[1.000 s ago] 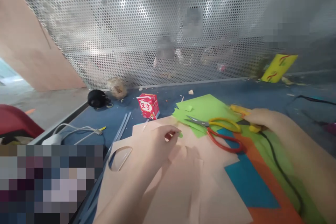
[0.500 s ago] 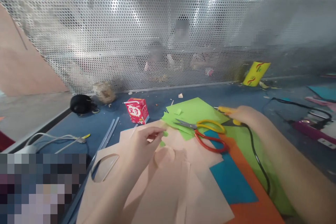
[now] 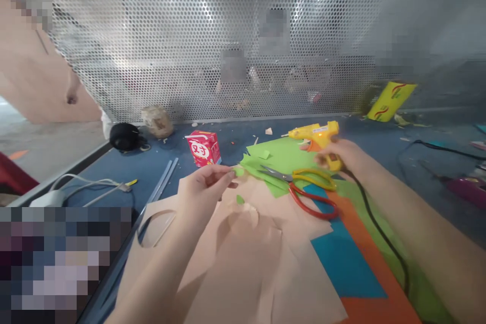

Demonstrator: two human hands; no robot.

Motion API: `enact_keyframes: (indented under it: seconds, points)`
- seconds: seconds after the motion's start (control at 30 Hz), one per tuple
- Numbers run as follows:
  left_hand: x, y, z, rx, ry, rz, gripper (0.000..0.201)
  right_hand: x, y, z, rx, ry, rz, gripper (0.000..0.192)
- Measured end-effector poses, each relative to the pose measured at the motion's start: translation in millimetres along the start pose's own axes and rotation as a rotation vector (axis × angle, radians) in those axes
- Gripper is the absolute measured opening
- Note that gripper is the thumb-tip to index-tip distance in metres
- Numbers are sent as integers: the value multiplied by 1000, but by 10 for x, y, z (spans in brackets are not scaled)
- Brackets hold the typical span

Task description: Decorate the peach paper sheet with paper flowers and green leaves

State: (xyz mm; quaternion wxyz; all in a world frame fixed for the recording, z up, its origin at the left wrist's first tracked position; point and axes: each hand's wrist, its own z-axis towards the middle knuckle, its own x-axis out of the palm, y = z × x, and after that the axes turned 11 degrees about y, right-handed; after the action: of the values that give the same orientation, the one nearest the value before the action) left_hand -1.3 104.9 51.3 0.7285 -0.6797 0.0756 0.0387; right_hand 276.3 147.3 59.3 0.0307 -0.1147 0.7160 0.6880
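Right hand (image 3: 337, 154) is closed around the grip of the glue gun (image 3: 317, 136), right of centre in the frame. The gun's long axis runs roughly level, nozzle pointing left toward frame centre; its black cord (image 3: 379, 228) trails back along the right forearm to the lower right.

Left hand (image 3: 207, 185) sits centre-left, thumb and fingertips pinched on a small green scrap (image 3: 239, 172). A second green bit (image 3: 240, 199) lies on the tan paper (image 3: 243, 263) just below that pinch, not touching the hand.

Key relation: the nozzle and the pinched scrap face each other across the middle of the frame, well apart, gun higher in the picture and to the right. Between them lie the green sheet (image 3: 283, 154) and the scissors (image 3: 304, 187), blades pointing left, handles near the right hand. So the right hand owns the gun and the left hand is nearer the scrap.

Blue sheet (image 3: 343, 263) and orange sheet (image 3: 375, 293) lie lower right on the blue surface (image 3: 159, 162). Red carton (image 3: 203, 148) stands above the left hand, close to it but clear of the fingers.
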Motion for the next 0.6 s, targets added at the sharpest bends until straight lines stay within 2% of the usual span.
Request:
enact_keyframes:
  seconds: [0.1, 0.17, 0.33, 0.43, 0.5, 0.6]
  points:
    - [9, -26, -18, 4, -40, -8, 15, 251, 29, -104, -139, 171, 256, 11]
    - [12, -43, -26, 10, -74, -14, 15, 396, 50, -199, -200, 218, 351, 6]
    - [5, -78, -51, 54, -176, 3, 10, 611, 38, -450, -346, 236, 51, 16]
    - [6, -115, -87, 61, -255, 41, 7, 641, -30, -559, -403, 297, -156, 19]
    - [13, -148, -119, 46, -266, 73, 8, 641, -71, -612, -461, 325, -273, 16]
    - [24, -190, -156, 41, -263, 108, 8, 635, -93, -662, -550, 296, -350, 12]
